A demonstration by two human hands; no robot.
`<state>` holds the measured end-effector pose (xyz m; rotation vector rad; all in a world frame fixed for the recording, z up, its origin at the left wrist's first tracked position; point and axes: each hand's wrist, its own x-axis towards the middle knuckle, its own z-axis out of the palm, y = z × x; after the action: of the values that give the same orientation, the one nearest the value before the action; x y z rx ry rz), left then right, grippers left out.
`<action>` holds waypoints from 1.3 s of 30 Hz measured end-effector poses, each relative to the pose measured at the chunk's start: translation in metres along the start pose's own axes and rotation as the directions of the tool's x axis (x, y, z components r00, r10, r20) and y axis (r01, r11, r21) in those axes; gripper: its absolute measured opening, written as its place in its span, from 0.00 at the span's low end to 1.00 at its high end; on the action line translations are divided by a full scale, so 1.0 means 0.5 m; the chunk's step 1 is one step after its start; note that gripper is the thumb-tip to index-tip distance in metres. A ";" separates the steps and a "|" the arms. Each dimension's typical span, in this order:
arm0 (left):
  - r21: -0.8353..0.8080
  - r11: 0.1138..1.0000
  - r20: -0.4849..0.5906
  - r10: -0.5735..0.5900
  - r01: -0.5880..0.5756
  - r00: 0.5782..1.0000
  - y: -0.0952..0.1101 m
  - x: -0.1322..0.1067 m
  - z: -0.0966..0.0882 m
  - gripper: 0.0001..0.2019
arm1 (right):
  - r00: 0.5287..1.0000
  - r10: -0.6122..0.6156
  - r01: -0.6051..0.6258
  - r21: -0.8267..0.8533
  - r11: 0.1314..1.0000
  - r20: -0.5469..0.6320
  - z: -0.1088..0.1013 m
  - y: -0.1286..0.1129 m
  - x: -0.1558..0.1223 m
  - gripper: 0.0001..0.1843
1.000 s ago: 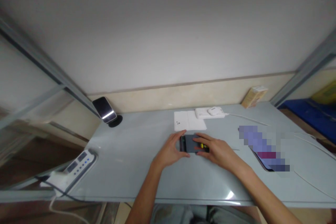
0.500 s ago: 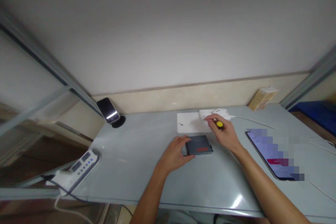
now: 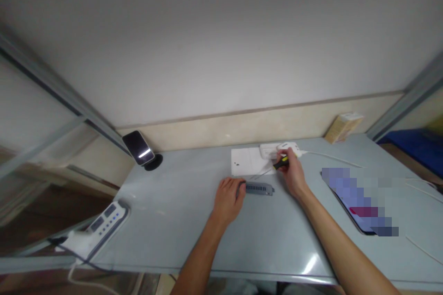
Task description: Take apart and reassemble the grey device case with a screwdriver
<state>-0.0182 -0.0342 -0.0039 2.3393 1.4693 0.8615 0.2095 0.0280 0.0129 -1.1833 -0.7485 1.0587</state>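
Note:
My left hand (image 3: 227, 198) is closed on the left end of a flat grey device (image 3: 259, 189), which stands tipped up on its long edge so its ribbed side faces me. My right hand (image 3: 292, 173) grips a small screwdriver (image 3: 272, 168) with a yellow-and-black handle. Its thin shaft points left and down toward the top edge of the device. Just behind lies a white sheet of paper (image 3: 247, 161) with tiny dark specks on it.
A white charger block (image 3: 278, 149) with a cable sits behind the paper. A phone (image 3: 356, 205) lies at the right, a small cardboard box (image 3: 342, 127) at the back right, a phone on a stand (image 3: 139, 147) back left, and a power strip (image 3: 100, 228) at the front-left edge of the grey table (image 3: 180, 221).
The grey device went from lying flat to standing on its edge under my left hand. My right hand lifted off it with the screwdriver, went back toward the paper, then aimed the shaft at the device.

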 end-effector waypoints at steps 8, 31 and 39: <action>0.196 0.978 0.028 -0.081 0.074 0.996 0.020 0.036 0.000 0.18 | 0.995 -0.043 0.058 -0.178 0.982 0.087 0.007 0.025 -0.011 0.33; 0.017 0.999 -0.175 -0.042 0.046 0.984 -0.101 0.105 0.042 0.10 | 0.957 -0.109 0.213 -0.400 0.891 0.268 0.004 0.035 -0.020 0.29; 0.093 0.995 -0.112 -0.020 0.030 0.993 -0.101 0.107 0.043 0.09 | 0.963 -0.122 0.216 -0.414 0.884 0.242 0.002 0.029 -0.018 0.29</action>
<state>-0.0259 0.0382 -0.0274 2.3687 1.6135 0.9501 0.2017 0.0202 -0.0004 -1.3651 -1.2858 0.8992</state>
